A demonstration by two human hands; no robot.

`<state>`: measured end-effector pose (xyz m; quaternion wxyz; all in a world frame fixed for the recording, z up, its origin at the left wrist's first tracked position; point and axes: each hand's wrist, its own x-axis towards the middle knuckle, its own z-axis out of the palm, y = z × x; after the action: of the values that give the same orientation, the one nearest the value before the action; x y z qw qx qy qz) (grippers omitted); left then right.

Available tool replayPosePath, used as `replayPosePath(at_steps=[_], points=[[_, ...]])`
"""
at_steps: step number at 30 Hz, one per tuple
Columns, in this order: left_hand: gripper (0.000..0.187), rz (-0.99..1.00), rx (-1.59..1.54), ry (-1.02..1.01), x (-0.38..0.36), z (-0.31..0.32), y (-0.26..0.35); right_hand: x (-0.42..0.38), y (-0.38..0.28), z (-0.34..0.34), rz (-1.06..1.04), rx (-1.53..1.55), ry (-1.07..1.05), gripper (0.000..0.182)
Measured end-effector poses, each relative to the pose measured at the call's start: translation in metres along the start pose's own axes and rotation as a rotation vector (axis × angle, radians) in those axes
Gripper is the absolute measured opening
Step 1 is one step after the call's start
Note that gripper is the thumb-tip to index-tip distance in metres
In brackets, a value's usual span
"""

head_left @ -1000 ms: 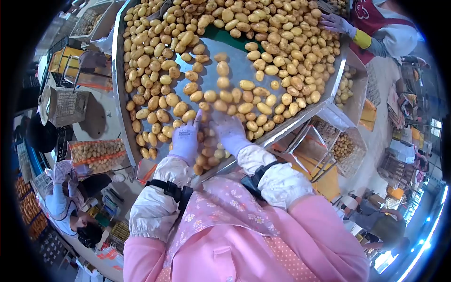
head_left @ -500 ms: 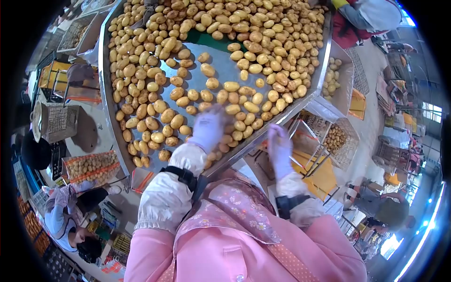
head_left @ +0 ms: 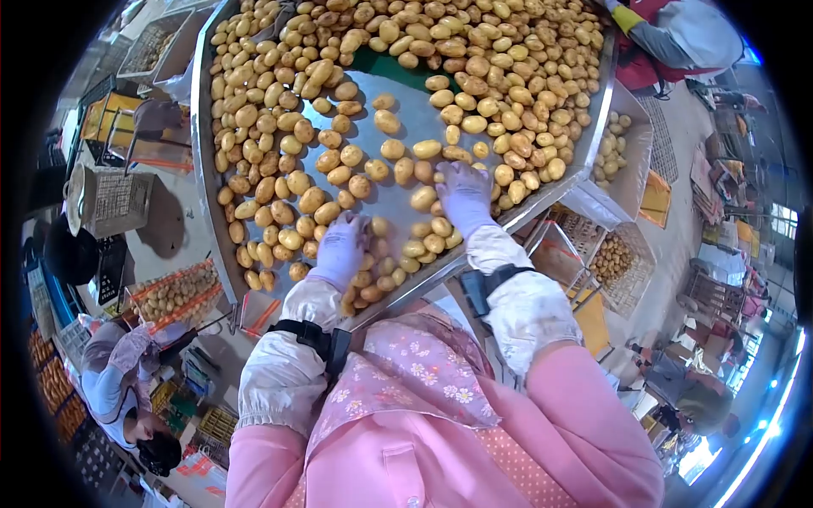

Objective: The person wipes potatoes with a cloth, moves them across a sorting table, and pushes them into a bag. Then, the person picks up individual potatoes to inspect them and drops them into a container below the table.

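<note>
Both my hands wear pale lilac gloves and reach over a metal sorting table [head_left: 366, 89] covered with yellow-brown potatoes [head_left: 508, 69]. My left hand [head_left: 340, 251] is low among the potatoes near the front edge, its fingers apart and slightly bent beside a blurred potato [head_left: 379, 227]. Farther right, my right hand [head_left: 465, 196] lies palm down over potatoes near the slanting front rim, fingers spread and touching them. No potato is visibly lifted in either hand. What lies under the right palm is hidden.
A raised metal rim [head_left: 203, 161] borders the table. At the right stand a lined bin of potatoes [head_left: 611, 144] and a crate with potatoes [head_left: 611, 258]. A co-worker's sleeve [head_left: 648, 34] is at the upper right; another person [head_left: 127, 381] is at the lower left.
My right hand has come from outside the front rim onto the potatoes. My left hand has moved left and nearer to me. Several potatoes near the front edge have shifted.
</note>
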<state>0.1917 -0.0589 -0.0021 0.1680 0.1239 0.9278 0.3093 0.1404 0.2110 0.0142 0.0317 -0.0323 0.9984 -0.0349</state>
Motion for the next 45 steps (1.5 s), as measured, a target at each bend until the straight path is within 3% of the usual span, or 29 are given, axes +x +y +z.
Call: replayPosePath(at_steps=[2,5,6,8,9,10,11,13,14,15,17,18,20,22,23,25,27,28,29,31,32,33,34,35,36,38,40,42,45], points=[[0.032,-0.011,0.021,0.052,-0.008,-0.007,-0.007,-0.015,0.016,-0.015,0.075,0.446,0.116,0.034],[0.037,-0.158,-0.055,-0.059,-0.030,-0.015,-0.009,-0.097,0.065,-0.030,0.276,0.481,0.329,0.035],[0.037,-0.160,-0.057,-0.055,-0.043,-0.013,-0.007,-0.130,0.091,-0.037,0.394,0.428,0.230,0.038],[0.049,0.159,0.098,0.041,-0.071,-0.011,-0.003,-0.179,0.131,-0.044,0.527,0.171,0.166,0.045],[0.049,0.151,0.102,0.050,-0.082,-0.011,0.000,-0.180,0.134,-0.045,0.515,0.176,0.167,0.045],[0.057,0.173,0.130,-0.032,-0.094,-0.012,0.003,-0.181,0.134,-0.045,0.498,-0.041,0.239,0.050],[0.064,0.190,0.158,-0.115,-0.103,-0.012,0.005,-0.170,0.117,-0.057,0.474,-0.253,0.311,0.056],[0.061,0.287,0.128,-0.148,-0.114,0.001,-0.011,-0.110,0.057,-0.077,0.369,0.061,0.135,0.058],[0.059,0.350,0.116,-0.171,-0.117,0.006,-0.020,-0.091,0.048,-0.017,0.364,0.466,0.251,0.062],[0.059,0.336,0.119,-0.165,-0.120,0.004,-0.023,-0.063,-0.006,-0.029,0.156,0.236,0.168,0.071],[0.055,0.350,0.177,-0.142,-0.129,-0.004,-0.028,-0.039,-0.081,0.000,0.052,0.112,0.037,0.068],[0.053,0.256,0.103,-0.140,-0.135,-0.010,-0.033,-0.034,-0.114,0.001,0.019,0.017,-0.057,0.066],[0.054,0.166,0.179,-0.105,-0.152,-0.022,-0.045,-0.050,-0.137,0.020,-0.272,0.091,-0.126,0.059],[0.055,0.069,0.165,-0.016,-0.173,-0.020,-0.064,-0.061,-0.115,0.029,-0.821,0.267,-0.464,0.055],[0.056,-0.011,0.157,0.066,-0.183,-0.021,-0.072,-0.051,-0.098,0.018,-0.917,0.259,-0.551,0.052],[0.056,-0.097,0.115,0.092,-0.190,-0.035,-0.089,0.001,-0.072,0.020,-0.867,0.155,-0.472,0.057],[0.057,-0.126,0.093,0.193,-0.176,-0.062,-0.096,0.090,-0.078,-0.004,-0.647,-0.031,-0.289,0.063],[0.055,-0.108,0.115,0.282,-0.155,-0.083,-0.098,0.138,-0.089,0.009,-0.606,-0.006,0.051,0.065],[0.053,-0.090,0.139,0.369,-0.128,-0.104,-0.101,0.188,-0.113,-0.001,-0.639,0.165,0.238,0.057],[0.044,-0.125,0.070,0.494,-0.063,-0.139,-0.113,0.266,-0.185,-0.016,-0.708,0.351,0.220,0.057],[0.041,-0.122,0.081,0.572,-0.031,-0.151,-0.122,0.290,-0.222,-0.012,-0.698,0.475,0.105,0.057],[0.041,-0.189,0.001,0.632,-0.002,-0.149,-0.139,0.296,-0.260,-0.015,-0.625,0.465,0.085,0.059],[0.043,-0.244,0.033,0.640,0.025,-0.145,-0.153,0.292,-0.294,-0.009,-0.542,0.269,-0.029,0.062],[0.045,-0.298,0.062,0.649,0.047,-0.139,-0.162,0.272,-0.314,-0.004,-0.549,0.300,-0.212,0.053],[0.054,-0.428,0.172,0.488,0.064,-0.129,-0.158,0.239,-0.316,0.001,-0.640,0.127,-0.087,0.051],[0.061,-0.469,0.371,0.433,0.065,-0.097,-0.139,0.211,-0.285,0.013,-0.799,0.187,-0.121,0.048],[0.064,-0.303,0.248,0.473,0.037,-0.084,-0.099,0.186,-0.209,0.014,-0.908,0.304,-0.135,0.049],[0.064,-0.133,0.226,0.306,-0.002,-0.066,-0.072,0.159,-0.128,0.010,-0.830,0.251,-0.150,0.056],[0.062,-0.004,0.157,0.105,-0.064,-0.039,-0.040,0.082,-0.067,0.004,-0.363,0.009,-0.057,0.064]])
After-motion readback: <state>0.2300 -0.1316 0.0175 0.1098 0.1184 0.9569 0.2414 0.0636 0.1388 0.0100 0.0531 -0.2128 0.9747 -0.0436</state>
